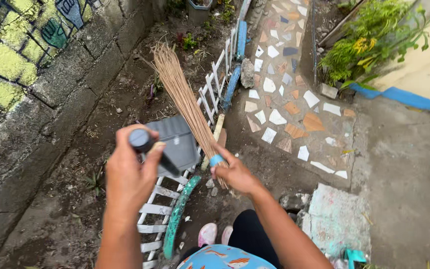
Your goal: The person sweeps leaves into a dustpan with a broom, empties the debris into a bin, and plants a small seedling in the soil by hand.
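My left hand (129, 178) grips the black handle (145, 146) of a grey dustpan (177, 141), whose pan hangs over the soil strip beside a low white picket fence (214, 88). My right hand (236, 174) is closed around the bound base of a stick broom (181, 89), just below its blue band (217, 160). The broom's thin brown bristles fan upward and away to the left, above the dirt. My pink shoes (215, 234) show at the bottom.
A painted concrete wall (21, 69) runs along the left. A path set with broken tile pieces (287, 107) leads ahead. A green plant with yellow flowers (369, 42) grows at upper right. A rough concrete slab (337, 219) lies at lower right, with a curved green edging (177, 214) beside the fence.
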